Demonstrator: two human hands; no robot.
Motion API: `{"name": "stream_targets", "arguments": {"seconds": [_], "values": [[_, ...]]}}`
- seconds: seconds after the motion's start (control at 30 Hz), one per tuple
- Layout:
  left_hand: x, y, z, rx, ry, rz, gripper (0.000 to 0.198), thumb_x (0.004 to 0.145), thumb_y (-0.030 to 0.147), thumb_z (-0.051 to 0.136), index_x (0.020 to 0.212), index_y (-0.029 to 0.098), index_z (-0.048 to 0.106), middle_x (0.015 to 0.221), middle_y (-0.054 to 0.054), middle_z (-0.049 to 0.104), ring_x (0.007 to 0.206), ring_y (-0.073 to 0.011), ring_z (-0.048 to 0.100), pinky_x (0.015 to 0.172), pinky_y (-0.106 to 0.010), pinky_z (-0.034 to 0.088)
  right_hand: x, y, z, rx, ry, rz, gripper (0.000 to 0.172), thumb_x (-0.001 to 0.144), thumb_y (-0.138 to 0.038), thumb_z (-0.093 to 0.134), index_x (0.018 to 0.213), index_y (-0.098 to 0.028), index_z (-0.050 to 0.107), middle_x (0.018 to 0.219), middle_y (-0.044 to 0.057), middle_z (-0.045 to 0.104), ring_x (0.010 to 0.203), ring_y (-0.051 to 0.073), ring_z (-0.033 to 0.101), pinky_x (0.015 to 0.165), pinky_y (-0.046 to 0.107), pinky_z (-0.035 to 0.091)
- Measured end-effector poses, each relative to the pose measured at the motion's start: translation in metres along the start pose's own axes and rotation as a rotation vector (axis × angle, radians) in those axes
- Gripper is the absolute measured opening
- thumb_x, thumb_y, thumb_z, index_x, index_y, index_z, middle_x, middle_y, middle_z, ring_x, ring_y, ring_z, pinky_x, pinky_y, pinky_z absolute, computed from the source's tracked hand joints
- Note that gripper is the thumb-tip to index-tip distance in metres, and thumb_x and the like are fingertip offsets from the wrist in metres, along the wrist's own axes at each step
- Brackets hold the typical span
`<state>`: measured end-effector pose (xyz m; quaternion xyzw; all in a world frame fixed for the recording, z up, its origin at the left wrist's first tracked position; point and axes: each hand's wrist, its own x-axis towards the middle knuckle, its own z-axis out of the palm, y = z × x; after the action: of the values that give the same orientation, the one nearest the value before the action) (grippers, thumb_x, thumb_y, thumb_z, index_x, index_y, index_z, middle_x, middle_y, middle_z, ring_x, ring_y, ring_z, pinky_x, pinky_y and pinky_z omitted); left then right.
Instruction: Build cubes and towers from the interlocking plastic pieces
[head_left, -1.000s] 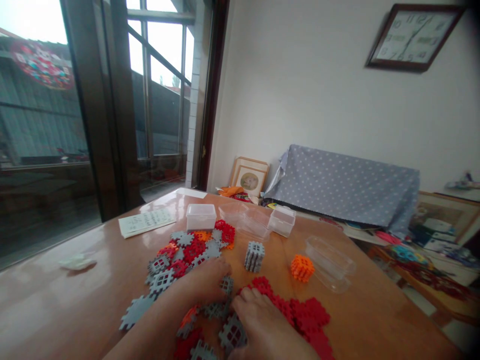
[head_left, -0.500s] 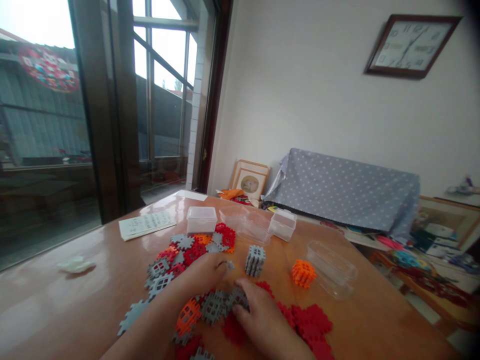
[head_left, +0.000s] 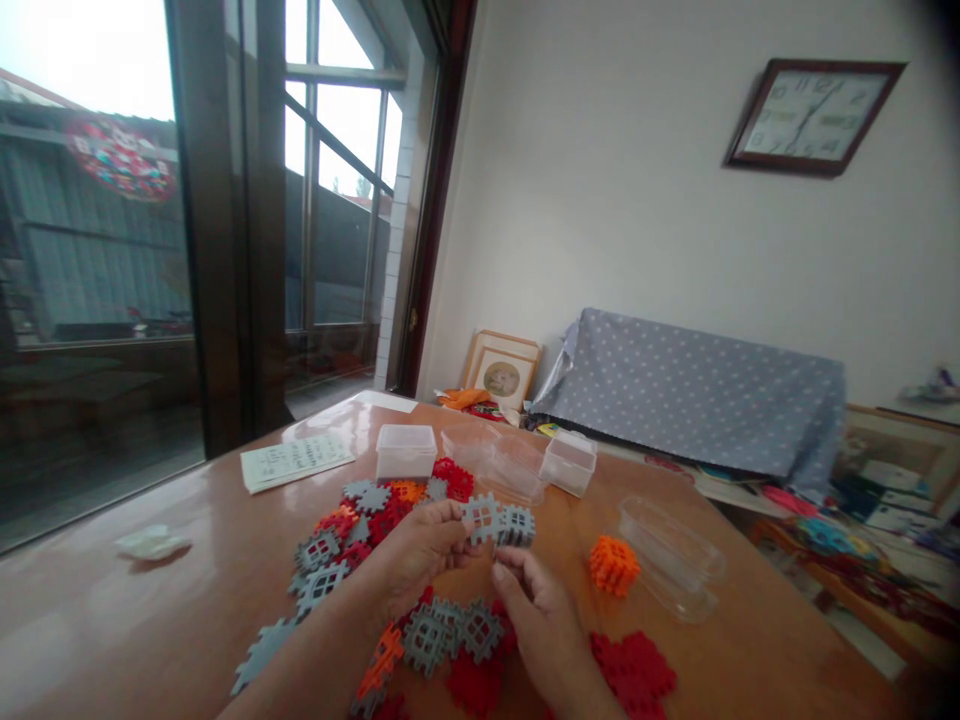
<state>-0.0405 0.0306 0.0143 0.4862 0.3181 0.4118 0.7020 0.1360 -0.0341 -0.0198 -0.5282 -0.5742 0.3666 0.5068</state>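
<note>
My left hand (head_left: 417,556) is raised a little above the wooden table (head_left: 187,600) and pinches a flat grey toothed tile (head_left: 481,517) by its edge. Right behind that tile stands a small grey cube (head_left: 519,526) built from such tiles. My right hand (head_left: 541,622) hovers just below and to the right of the held tile, fingers loosely bent and apart, with nothing in them. Under both hands lie joined grey tiles (head_left: 448,631) among red and orange ones. An orange tile cube (head_left: 613,565) sits to the right.
A heap of grey, red and orange tiles (head_left: 352,520) spreads to the left; red tiles (head_left: 634,672) lie at the right front. Clear plastic boxes (head_left: 405,450) (head_left: 568,462) and an open clear container (head_left: 673,556) stand behind. A printed paper (head_left: 296,461) and a crumpled tissue (head_left: 152,541) lie at the left.
My left hand has lifted a grey tile off the table up in front of the grey cube. My right hand has left the tiles on the table and risen toward it.
</note>
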Motion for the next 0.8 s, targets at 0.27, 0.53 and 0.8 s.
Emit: {"name": "stream_targets", "arguments": {"seconds": [0.27,0.53,0.8], "values": [[-0.001,-0.011,0.017,0.007,0.006,-0.021,0.03,0.072,0.033,0.078,0.092,0.018,0.061,0.082,-0.002,0.07,0.073,-0.0133,0.064,0.07,-0.026,0.045,-0.002,-0.01,-0.006,0.284,0.066,0.166,0.043,0.085,-0.061,0.06,0.092,-0.019,0.068,0.082,0.003,0.067,0.074,0.019,0.059,0.064,0.026,0.046],[0.004,-0.019,0.016,0.007,0.051,-0.022,0.029,0.076,0.041,0.075,0.084,0.017,0.059,0.072,0.002,0.065,0.065,-0.0108,0.06,0.065,-0.024,0.043,0.001,-0.007,-0.012,0.282,0.121,0.169,0.04,0.085,-0.058,0.062,0.083,-0.019,0.067,0.074,0.001,0.064,0.073,0.018,0.058,0.063,0.024,0.044],[0.004,-0.022,0.022,-0.036,0.048,-0.025,0.03,0.075,0.038,0.076,0.085,0.016,0.059,0.082,-0.004,0.07,0.073,-0.0144,0.065,0.072,-0.027,0.048,0.001,-0.008,-0.007,0.338,0.109,0.182,0.042,0.081,-0.06,0.067,0.084,-0.018,0.068,0.076,0.002,0.066,0.069,0.016,0.056,0.061,0.024,0.042]]}}
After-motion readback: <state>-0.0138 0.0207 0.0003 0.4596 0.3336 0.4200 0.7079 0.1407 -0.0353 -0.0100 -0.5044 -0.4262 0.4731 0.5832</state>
